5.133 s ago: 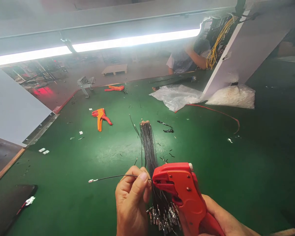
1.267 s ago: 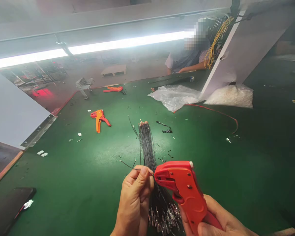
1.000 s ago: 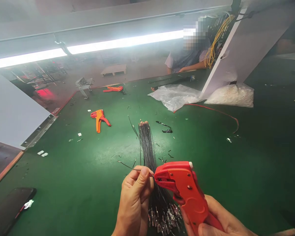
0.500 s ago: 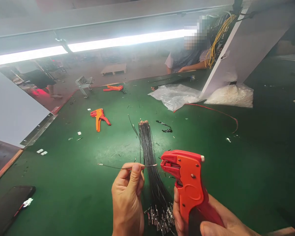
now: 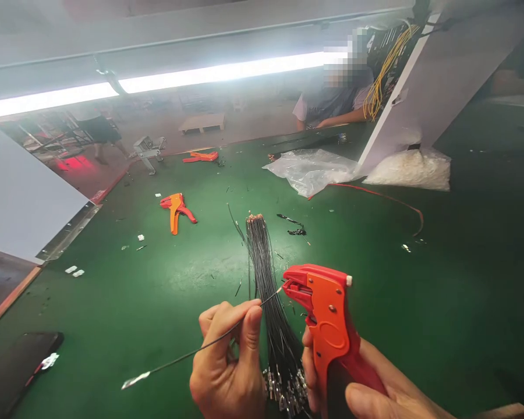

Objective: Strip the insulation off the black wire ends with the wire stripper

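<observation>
Between its thumb and fingers, my left hand (image 5: 231, 355) pinches a thin black wire (image 5: 192, 352). One wire end with a clear-sleeved terminal points down to the left; the other end is beside the jaws of a red and orange wire stripper (image 5: 332, 314). My right hand (image 5: 375, 378) is wrapped round the stripper's handles. Whether the wire tip touches the jaws I cannot tell. Behind my hands lies a long bundle of black wires (image 5: 264, 262), copper ends at the far side and sleeved terminals at the near side.
Two more strippers, one nearer (image 5: 177, 210) and one farther (image 5: 201, 157), lie on the green table (image 5: 419, 302). A clear plastic bag (image 5: 312, 169) and a filled bag (image 5: 410, 169) are at the back right. A black device (image 5: 17, 366) lies left. A person (image 5: 336, 102) sits beyond.
My left hand has turned, tilting the wire so its sleeved end drops toward me and its other end rises toward the jaws. The stripper has shifted slightly left.
</observation>
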Tool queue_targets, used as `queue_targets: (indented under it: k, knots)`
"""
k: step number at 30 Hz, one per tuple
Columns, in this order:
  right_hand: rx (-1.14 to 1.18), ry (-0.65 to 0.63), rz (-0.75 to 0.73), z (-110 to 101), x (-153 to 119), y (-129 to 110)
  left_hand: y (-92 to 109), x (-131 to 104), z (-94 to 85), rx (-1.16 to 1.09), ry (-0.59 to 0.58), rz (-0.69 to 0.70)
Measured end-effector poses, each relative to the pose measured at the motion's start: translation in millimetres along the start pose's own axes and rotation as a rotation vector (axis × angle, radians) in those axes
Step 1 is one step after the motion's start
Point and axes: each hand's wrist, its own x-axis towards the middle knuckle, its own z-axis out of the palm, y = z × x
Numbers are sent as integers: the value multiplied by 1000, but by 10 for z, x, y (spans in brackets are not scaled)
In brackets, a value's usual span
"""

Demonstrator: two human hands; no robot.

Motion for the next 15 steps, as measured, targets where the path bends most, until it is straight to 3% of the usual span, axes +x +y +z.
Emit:
queue_targets:
  k: [3,8,11,14,15]
  knots:
    - [-23,-66,-36,-30,45,41,14,-31,44,-8,-22,135]
    - [-86,-115,-66,-62,103,45,33,-30,62,15,10,246]
    - [-105,-121,-76,-45,123,36,39,-17,28,71,-77,321]
    - [-79,-106,-105,-44,121,73,25,-32,13,72,-162,337]
    - [-56,-91,-112,-49,116,93,19,-45,21,55,-118,317]
